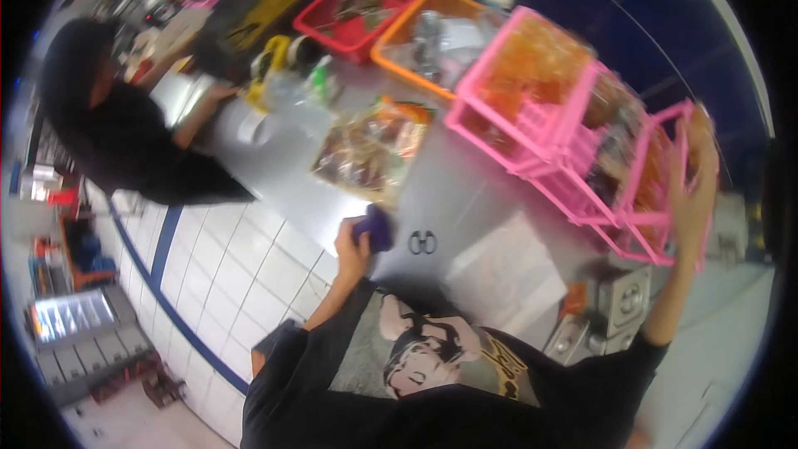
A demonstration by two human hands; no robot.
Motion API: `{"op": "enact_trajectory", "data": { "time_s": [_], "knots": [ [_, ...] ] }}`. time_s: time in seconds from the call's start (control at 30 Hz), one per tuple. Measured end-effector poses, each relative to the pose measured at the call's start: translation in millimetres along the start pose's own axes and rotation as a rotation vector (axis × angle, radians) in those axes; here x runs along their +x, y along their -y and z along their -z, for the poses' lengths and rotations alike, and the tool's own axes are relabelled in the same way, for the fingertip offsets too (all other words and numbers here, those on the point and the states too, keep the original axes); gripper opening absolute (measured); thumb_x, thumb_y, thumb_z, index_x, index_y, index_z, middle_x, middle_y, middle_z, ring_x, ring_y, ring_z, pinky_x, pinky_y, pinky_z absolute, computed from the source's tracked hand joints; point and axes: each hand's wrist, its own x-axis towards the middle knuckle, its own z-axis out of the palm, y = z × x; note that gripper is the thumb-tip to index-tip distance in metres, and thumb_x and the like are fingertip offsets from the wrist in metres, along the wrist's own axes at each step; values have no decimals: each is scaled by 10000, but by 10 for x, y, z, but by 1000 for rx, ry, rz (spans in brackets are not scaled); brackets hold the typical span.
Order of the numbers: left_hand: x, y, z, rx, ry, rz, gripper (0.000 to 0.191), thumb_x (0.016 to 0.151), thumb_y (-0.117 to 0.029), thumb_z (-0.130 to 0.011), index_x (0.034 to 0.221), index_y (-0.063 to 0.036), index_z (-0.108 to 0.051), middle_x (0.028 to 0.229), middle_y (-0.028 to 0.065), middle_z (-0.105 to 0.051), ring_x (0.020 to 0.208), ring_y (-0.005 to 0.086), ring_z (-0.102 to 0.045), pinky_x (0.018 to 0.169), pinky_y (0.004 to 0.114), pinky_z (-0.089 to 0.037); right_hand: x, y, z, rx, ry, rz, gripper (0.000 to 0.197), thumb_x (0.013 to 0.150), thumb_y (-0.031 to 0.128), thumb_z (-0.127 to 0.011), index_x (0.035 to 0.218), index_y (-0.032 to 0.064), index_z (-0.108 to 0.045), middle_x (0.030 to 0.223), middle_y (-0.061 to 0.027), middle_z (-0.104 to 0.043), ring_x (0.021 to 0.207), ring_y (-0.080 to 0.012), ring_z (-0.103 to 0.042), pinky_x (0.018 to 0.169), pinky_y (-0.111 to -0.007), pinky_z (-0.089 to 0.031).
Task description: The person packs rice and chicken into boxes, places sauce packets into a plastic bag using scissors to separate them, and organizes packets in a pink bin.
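Observation:
My left hand (352,249) is closed around a dark purple bundle (376,229), perhaps a cloth, at the near edge of the steel table (283,165). My right hand (693,184) reaches far right to the end of a pink plastic basket (651,255). Blur hides whether its fingers grip the rim or a packet there. Two black loops, like scissor handles (423,242), lie just right of the purple bundle. Beyond them rests a clear plastic bag of brown food (368,153) with an orange and green label. A whitish plastic sheet or bag (508,265) lies before my chest.
Another pink basket (492,118) holds bags of orange snacks. Beside it stand an orange basket (408,72) and a red basket (355,50). A person in black (134,137) works at the table's left end, near tape dispensers (271,59). Steel lidded containers (623,302) sit near right.

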Motion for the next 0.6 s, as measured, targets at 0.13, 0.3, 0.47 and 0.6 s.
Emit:
{"op": "enact_trajectory", "data": {
  "time_s": [0.13,0.3,0.47,0.6],
  "knots": [
    [58,-588,171,-384,151,276,272,803,40,-547,1074,14,-540,938,135,-628,849,213,-616,771,322,-490,-955,1075,-1267,376,709,154,691,764,239,-724,1355,49,-419,1355,-168,-440,1256,-346,-410,1061,-456,-286],
    [119,-843,477,-496,137,-62,323,853,12,-474,1171,18,-528,1144,140,-592,1021,190,-584,891,289,-458,-1530,2001,-2329,895,779,-140,585,713,50,-707,1257,46,-493,1221,-190,-529,1112,-335,-535,916,-352,-429],
    [416,-419,851,-657,246,192,325,809,48,-469,1127,20,-530,1034,97,-620,969,160,-590,877,284,-462,-1689,2281,-2862,789,627,-299,297,693,-42,-617,985,-8,-568,853,-173,-623,804,-313,-638,716,-339,-487],
    [850,-96,1073,-722,321,361,313,761,102,-467,1051,8,-541,962,71,-620,912,139,-588,839,268,-471,-1573,2593,-3237,718,645,-321,212,721,-71,-558,925,-17,-550,786,-152,-602,741,-251,-618,682,-319,-472]
  ]
}}
